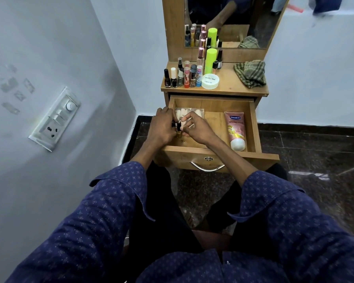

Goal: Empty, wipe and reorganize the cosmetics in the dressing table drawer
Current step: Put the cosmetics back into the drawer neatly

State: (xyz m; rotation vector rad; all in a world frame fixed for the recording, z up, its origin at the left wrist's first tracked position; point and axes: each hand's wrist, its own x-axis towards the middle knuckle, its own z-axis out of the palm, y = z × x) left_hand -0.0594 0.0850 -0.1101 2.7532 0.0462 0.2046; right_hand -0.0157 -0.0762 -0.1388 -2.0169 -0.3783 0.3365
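Both hands work in the left part of the open drawer (253, 127). The left hand (161, 127) and right hand (194, 129) pinch small dark-capped bottles (178, 129) with curled fingers. A clear box (189, 112) lies behind; a pink Vaseline tube (235, 129) lies at the right.

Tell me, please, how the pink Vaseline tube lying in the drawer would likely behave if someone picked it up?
The pink Vaseline tube looks like soft plastic, so it would probably give under a squeeze. Lying flat on the drawer floor, it seems unlikely to roll. Its glossy surface may be slightly slippery.
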